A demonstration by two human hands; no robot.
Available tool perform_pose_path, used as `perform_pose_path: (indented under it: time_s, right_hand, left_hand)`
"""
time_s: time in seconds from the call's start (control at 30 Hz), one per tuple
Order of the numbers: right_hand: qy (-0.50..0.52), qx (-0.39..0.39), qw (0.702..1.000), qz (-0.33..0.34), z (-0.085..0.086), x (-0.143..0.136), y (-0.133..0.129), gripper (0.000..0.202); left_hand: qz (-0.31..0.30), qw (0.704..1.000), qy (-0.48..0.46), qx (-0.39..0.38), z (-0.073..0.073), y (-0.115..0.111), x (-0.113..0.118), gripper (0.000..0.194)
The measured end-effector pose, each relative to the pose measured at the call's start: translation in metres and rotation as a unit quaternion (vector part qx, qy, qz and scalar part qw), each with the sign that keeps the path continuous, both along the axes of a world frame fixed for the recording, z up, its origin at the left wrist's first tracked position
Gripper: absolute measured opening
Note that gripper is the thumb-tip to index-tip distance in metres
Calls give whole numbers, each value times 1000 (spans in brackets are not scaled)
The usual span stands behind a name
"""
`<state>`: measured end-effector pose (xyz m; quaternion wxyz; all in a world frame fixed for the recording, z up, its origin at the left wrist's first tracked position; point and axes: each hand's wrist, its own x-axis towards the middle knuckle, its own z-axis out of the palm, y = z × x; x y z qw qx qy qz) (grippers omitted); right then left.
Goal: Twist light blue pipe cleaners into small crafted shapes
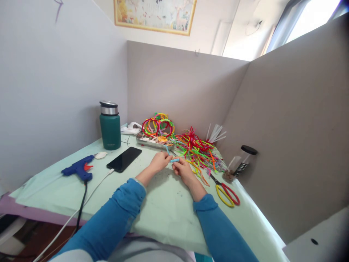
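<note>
Over the middle of the table, my left hand [161, 161] and my right hand [183, 170] meet with fingers pinched on a light blue pipe cleaner [175, 160]. One end of it sticks up above the left fingers, and a short folded-looking piece lies across between both hands. Just beyond my hands is a heap of many-coloured pipe cleaners [195, 145]. Scissors [227, 193] with one yellow and one red handle lie to the right of my right hand. A black phone [124, 159] lies left of my left hand.
A metal tray [148, 143] holds small pieces, with coloured rings [158, 127] on top. A green bottle [110, 127] and a blue glue gun [79, 168] with its cord are at left. White sticks [216, 134] and a clear jar [241, 163] stand by the right partition.
</note>
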<state>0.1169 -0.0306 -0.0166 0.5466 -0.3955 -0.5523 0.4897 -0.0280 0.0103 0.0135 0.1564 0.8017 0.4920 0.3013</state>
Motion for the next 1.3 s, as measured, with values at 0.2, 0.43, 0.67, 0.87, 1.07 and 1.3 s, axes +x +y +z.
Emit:
perform_pose_path:
  time_s: [0.2, 0.43, 0.67, 0.87, 1.07, 1.3]
  right_hand:
    - [4, -3, 1000, 1, 0, -1, 0, 16]
    - [-9, -3, 1000, -4, 0, 0, 1, 15]
    - [-11, -11, 1000, -5, 0, -1, 0, 12]
    - [-13, -13, 1000, -3, 1, -2, 0, 13]
    - [-26, -15, 1000, -7, 2, -3, -1, 11]
    - [-31, -12, 999, -3, 2, -3, -2, 14]
  left_hand:
    - [2, 1000, 6, 4, -1, 1, 0, 44]
    - [12, 1000, 22, 4, 0, 0, 1, 41]
    - [-7, 1000, 8, 5, -1, 0, 0, 41]
    - [-14, 1000, 18, 15, -2, 1, 0, 43]
    - [-14, 999, 28, 26, -3, 1, 0, 44]
    - [-18, 999, 41, 29, -2, 0, 0, 45]
